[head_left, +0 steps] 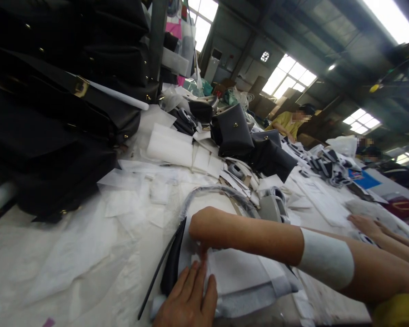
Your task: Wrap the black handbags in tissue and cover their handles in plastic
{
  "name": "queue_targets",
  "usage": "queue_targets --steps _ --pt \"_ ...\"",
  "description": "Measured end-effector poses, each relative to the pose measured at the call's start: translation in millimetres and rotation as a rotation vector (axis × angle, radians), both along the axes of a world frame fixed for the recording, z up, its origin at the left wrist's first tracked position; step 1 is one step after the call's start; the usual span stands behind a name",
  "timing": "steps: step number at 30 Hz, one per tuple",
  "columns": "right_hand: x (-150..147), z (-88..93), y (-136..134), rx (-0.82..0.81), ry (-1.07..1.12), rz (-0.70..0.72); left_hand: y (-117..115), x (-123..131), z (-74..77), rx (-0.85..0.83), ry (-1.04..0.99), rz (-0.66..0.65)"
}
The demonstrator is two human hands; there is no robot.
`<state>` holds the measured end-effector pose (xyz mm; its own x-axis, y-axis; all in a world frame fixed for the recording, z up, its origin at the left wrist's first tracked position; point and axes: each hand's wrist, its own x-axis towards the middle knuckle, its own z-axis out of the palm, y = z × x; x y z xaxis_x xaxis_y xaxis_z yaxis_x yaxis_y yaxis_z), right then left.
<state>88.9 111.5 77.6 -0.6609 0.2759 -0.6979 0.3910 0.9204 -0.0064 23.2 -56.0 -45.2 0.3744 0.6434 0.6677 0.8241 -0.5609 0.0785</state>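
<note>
one wrapped bag, two hands on it

left hand [187, 297]: flat, fingers close together, pressing on the white wrapping [245, 272]. black bag [173, 261]: sits just left of that hand, its edge showing out of the wrapping. right hand [202, 229]: just above the left one, wrist bent down into the wrapping (fingers hidden; cannot tell what they grip). white band [327, 259]: on the right forearm. stack of black bags [54, 136]: far left of both hands. another person's hand [364, 223]: well to the right.
</note>
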Motion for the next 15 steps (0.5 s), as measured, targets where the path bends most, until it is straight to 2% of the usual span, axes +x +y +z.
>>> queue_targets --steps 4,8,11,15 --pt "3.4 -2.9 9.7 0.033 -0.04 0.137 0.2 -1.8 -1.4 -0.022 0.073 -0.038" --pt "12.3 -9.7 26.9 -0.03 0.042 0.173 0.7 -7.0 1.0 -0.011 0.084 -0.051" --pt "19.6 -14.2 40.9 -0.181 0.069 0.12 1.3 -9.7 2.0 -0.01 0.108 -0.061" --pt "29.0 -13.0 53.9 -0.398 0.135 -0.036 2.7 -12.2 3.1 0.0 0.126 -0.068"
